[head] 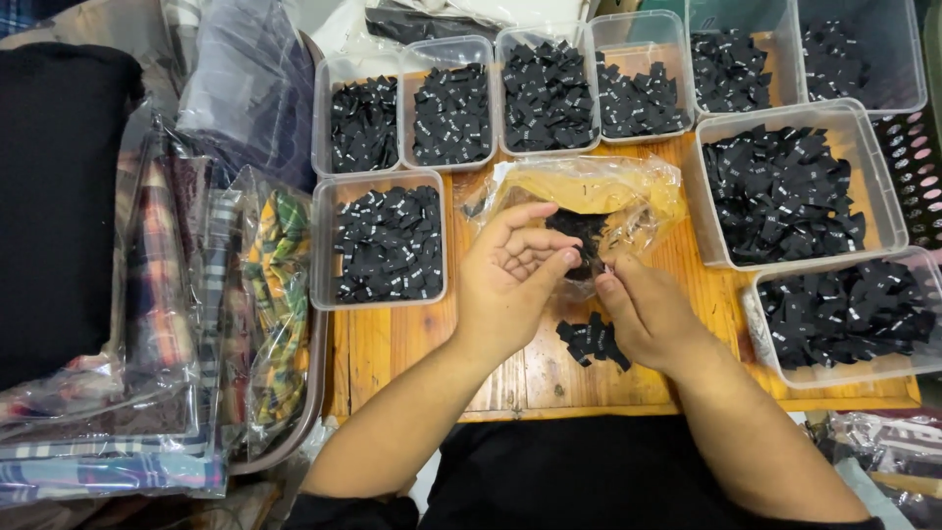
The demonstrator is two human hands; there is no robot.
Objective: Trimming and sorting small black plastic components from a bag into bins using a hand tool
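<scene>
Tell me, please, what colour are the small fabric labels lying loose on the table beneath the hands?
Black, the loose labels show best in the head view, on the orange wooden table.

A wooden counter [392, 353] with an orange-brown, grained top fills the middle of the view under even, bright light. Clear plastic tubs [378, 240] of small black labels stand in rows along the counter's far edge and right side, and beyond its right corner sits a dark perforated crate [917, 162]. Left of the counter lies a stack of plaid fabrics in clear plastic bags [196, 324], with a black cloth [59, 206] further left.
</scene>
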